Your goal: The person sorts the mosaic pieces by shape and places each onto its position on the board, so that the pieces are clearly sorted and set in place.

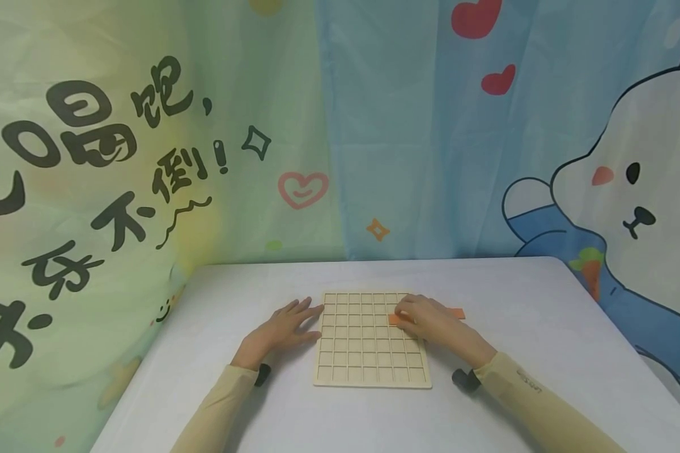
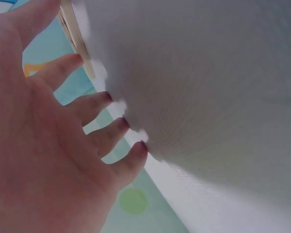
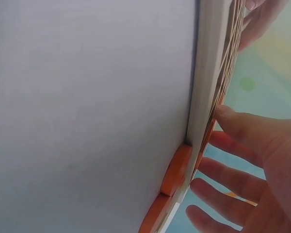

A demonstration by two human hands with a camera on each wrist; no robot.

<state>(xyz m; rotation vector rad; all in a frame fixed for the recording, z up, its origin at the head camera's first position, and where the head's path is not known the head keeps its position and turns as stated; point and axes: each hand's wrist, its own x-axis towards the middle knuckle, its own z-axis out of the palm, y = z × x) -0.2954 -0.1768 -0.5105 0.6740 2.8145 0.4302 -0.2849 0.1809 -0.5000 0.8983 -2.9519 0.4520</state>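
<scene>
A pale wooden board (image 1: 368, 362) with a grid of square cells lies flat on the table. My left hand (image 1: 289, 324) has its fingers spread, and its fingertips are at the board's left edge; in the left wrist view the same hand (image 2: 53, 141) shows straight, separated fingers. Over the board's upper right part, my right hand (image 1: 430, 321) pinches a flat orange piece (image 1: 393, 319) between thumb and forefinger, down at the grid. In the right wrist view, that hand's (image 3: 262, 170) other fingers hang loosely. The hand hides part of the orange piece.
More orange pieces (image 3: 177, 170) lie on the table against the board's right side, partly behind the right hand in the head view. The white table (image 1: 249, 280) backs onto a printed curtain (image 1: 385, 126) with hearts and a cartoon animal.
</scene>
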